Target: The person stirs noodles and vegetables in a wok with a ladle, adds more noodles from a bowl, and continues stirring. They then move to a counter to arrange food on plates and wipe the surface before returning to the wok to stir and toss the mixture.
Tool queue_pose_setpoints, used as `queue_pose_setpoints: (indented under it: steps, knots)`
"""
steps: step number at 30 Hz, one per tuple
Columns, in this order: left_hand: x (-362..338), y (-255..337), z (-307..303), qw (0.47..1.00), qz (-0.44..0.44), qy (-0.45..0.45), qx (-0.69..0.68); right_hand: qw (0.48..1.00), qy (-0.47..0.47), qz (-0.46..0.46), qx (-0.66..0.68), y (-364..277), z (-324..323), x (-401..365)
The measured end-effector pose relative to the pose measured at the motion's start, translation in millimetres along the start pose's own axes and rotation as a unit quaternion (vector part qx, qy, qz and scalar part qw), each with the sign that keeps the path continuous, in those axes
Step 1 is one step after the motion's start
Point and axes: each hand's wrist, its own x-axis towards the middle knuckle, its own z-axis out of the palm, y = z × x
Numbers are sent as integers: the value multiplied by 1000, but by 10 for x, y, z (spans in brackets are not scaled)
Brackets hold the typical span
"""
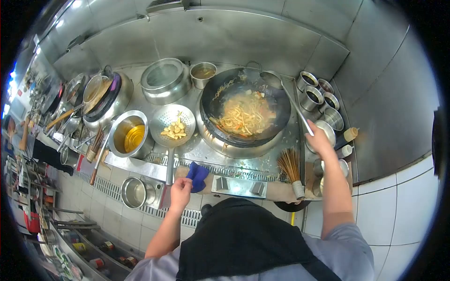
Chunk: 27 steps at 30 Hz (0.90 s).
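Observation:
Noodle-like strips with bits of orange and green lie in a large dark wok (218, 100) on the burner. My right hand (320, 139) is closed around the handle of a long metal ladle (293, 100), whose bowl rests near the wok's upper right rim. My left hand (181, 189) is closed at the counter's front edge, beside a blue cloth (198, 177); its fingers seem to pinch a corner of the cloth. Just above that hand, a perforated strainer (161, 117) holds pale yellow pieces, its handle pointing toward me.
A pot of yellow oil (123, 122), a lidded pot (176, 93) and a small pot (203, 83) stand left of the wok. Seasoning containers (311, 98) and bottles (348, 136) line the right side. A bamboo brush (291, 168) stands at the front right. Another person (44, 152) is far left.

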Motion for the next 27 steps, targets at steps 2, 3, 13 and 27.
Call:
queue_pose_setpoints:
  steps: [2,3,13,27]
  knots:
    - [15,82,96,998,13,-24,51,976,-71,132,157,-372,199,-46]
    - [23,143,125,998,14,-27,52,951,-128,200,200,-677,276,-131]
    - [99,191,74,994,12,14,106,983,-127,-13,-135,-1039,-1056,-1039]
    - [285,84,489,855,102,-65,504,941,-252,22,-226,-1269,-340,-981]
